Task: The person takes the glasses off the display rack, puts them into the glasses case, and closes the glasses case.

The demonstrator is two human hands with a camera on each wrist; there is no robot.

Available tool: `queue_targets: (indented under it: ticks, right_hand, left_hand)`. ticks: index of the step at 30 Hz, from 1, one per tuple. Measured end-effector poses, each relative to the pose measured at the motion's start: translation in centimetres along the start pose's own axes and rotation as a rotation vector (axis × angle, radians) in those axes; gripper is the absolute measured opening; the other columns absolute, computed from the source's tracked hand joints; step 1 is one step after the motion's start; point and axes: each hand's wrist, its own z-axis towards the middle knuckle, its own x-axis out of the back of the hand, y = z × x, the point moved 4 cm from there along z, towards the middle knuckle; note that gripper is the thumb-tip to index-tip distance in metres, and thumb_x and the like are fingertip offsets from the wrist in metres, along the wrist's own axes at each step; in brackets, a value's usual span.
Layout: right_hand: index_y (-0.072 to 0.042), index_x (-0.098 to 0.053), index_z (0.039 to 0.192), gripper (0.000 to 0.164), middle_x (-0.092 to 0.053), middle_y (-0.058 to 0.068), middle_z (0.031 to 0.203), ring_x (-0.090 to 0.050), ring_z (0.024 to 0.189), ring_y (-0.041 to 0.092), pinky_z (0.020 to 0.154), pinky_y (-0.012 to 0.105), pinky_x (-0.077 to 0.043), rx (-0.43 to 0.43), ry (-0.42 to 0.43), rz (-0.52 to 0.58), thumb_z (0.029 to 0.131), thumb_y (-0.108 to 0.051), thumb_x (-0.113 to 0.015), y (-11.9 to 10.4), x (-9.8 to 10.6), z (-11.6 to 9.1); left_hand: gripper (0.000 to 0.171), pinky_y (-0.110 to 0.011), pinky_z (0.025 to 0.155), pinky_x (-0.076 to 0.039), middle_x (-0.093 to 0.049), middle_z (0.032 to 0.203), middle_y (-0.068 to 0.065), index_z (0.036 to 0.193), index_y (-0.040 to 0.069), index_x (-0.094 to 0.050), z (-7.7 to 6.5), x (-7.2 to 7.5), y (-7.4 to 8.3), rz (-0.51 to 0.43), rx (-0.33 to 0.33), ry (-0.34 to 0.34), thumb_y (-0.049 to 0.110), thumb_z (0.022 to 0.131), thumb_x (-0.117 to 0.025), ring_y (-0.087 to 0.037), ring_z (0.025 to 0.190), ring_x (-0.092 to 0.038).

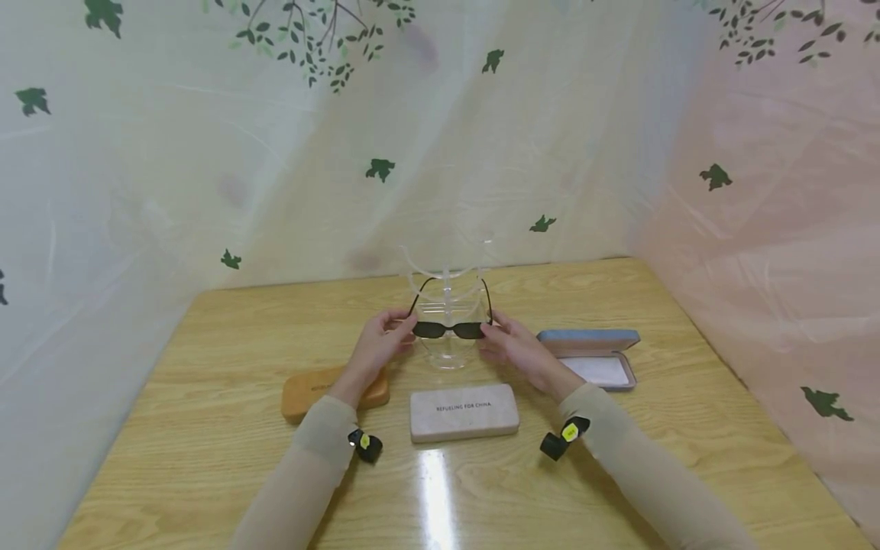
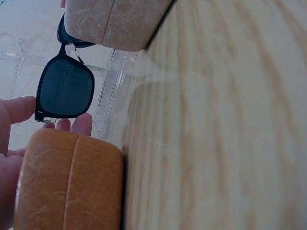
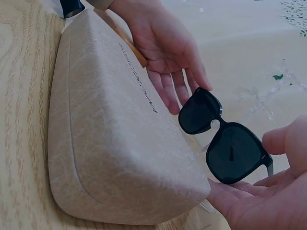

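Our left hand [image 1: 383, 336] and right hand [image 1: 514, 345] pinch opposite sides of the sunglasses [image 1: 459, 330], at twelve o'clock from the pale case [image 1: 464, 420], as we apparently position them by the clear stand [image 1: 447, 290], which next calls for level support.

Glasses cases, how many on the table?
3: orange case on the left, partly hidden by the left arm; pale case in the middle; open blue case on the right.

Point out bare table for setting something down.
Bare: the table left of the orange case, and right of the blue case. Crowded: the middle, where the left hand and right hand hold the sunglasses by the stand, behind the white case.
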Motion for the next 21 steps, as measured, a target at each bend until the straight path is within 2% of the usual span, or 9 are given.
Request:
queue_targets:
  ticks: [5, 9, 11, 16, 21]
  right_hand:
    - [-0.004, -0.010, 0.162, 0.066, -0.037, 0.025, 0.156, -0.042, 0.141, 0.039, 0.112, 0.046, -0.043, 0.000, -0.011, 0.035, 0.111, -0.035, -0.040, -0.1, 0.0, 0.0]
    - [-0.004, -0.008, 0.162, 0.065, -0.032, 0.021, 0.160, -0.037, 0.144, 0.038, 0.111, 0.043, -0.045, 0.004, -0.005, 0.077, 0.112, -0.033, -0.039, -0.1, 0.1, -0.2]
    - [-0.006, -0.009, 0.163, 0.065, -0.032, 0.021, 0.160, -0.038, 0.143, 0.038, 0.110, 0.043, -0.045, 0.002, 0.006, 0.101, 0.112, -0.032, -0.040, -0.3, 0.1, -0.2]
    - [-0.010, -0.007, 0.164, 0.065, -0.036, 0.024, 0.157, -0.040, 0.141, 0.041, 0.110, 0.044, -0.045, 0.015, 0.032, 0.164, 0.112, -0.027, -0.041, -0.7, 0.2, -0.3]
    - [-0.013, -0.004, 0.164, 0.066, -0.041, 0.028, 0.153, -0.044, 0.138, 0.042, 0.108, 0.043, -0.047, 0.033, 0.054, 0.242, 0.111, -0.020, -0.043, -1.1, 0.4, -0.8]
  left_hand:
    - [0.038, -0.053, 0.100, -0.052, -0.063, 0.109, -0.019, 0.132, -0.010, -0.055, -0.2, 0.0, 0.5, 0.013, -0.006, -0.005, 0.014, 0.103, -0.062, -0.048, 0.112, -0.060]
    - [0.043, -0.051, 0.100, -0.053, -0.063, 0.113, -0.019, 0.134, -0.008, -0.055, -0.4, -0.2, 0.5, 0.009, -0.016, 0.001, 0.020, 0.102, -0.064, -0.046, 0.113, -0.061]
    - [0.044, -0.050, 0.099, -0.054, -0.062, 0.114, -0.019, 0.134, -0.006, -0.056, -0.2, -0.2, 0.2, 0.015, -0.019, 0.009, 0.021, 0.102, -0.065, -0.045, 0.113, -0.062]
    - [0.041, -0.042, 0.093, -0.058, -0.064, 0.112, -0.018, 0.131, -0.006, -0.058, -0.4, -0.3, 0.6, 0.023, -0.036, 0.030, 0.022, 0.101, -0.066, -0.039, 0.107, -0.066]
    - [0.041, -0.035, 0.088, -0.060, -0.064, 0.108, -0.017, 0.132, -0.008, -0.056, -0.9, -0.5, 1.0, 0.006, -0.045, 0.011, 0.016, 0.101, -0.066, -0.029, 0.096, -0.069]
